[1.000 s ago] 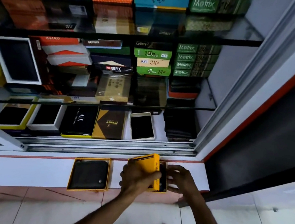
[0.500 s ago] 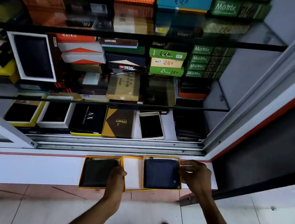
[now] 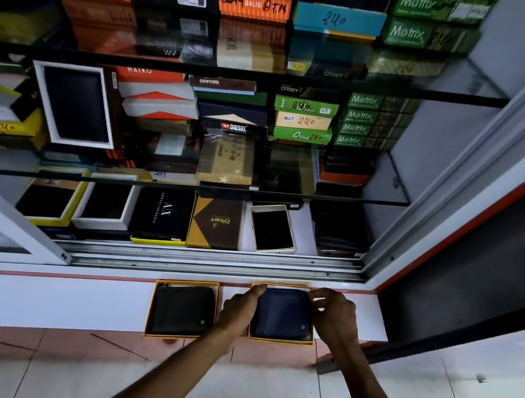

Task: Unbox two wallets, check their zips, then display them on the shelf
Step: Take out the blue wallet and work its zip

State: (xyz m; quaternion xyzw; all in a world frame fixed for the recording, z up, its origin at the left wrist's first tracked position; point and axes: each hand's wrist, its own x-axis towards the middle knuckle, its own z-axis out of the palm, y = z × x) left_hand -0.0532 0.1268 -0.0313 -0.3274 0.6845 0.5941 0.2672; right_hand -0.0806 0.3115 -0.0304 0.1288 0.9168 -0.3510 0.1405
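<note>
Second wallet now out in the open, both hands at its tray

The lid we held a second ago is off: our left hand and right hand pinch the far corners of the navy wallet in its yellow tray on the white ledge, right of the black wallet. We judge unboxing nearly done; zip checks and the shelf remain.

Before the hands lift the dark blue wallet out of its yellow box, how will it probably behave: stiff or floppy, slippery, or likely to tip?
The dark blue wallet looks flat and squat, so it will probably not tip or roll. Its closed, boxy shape suggests it stays fairly firm. It fits closely inside the yellow box, so the shallow box may rise with it; the left hand and right hand already sit at opposite edges.
</note>
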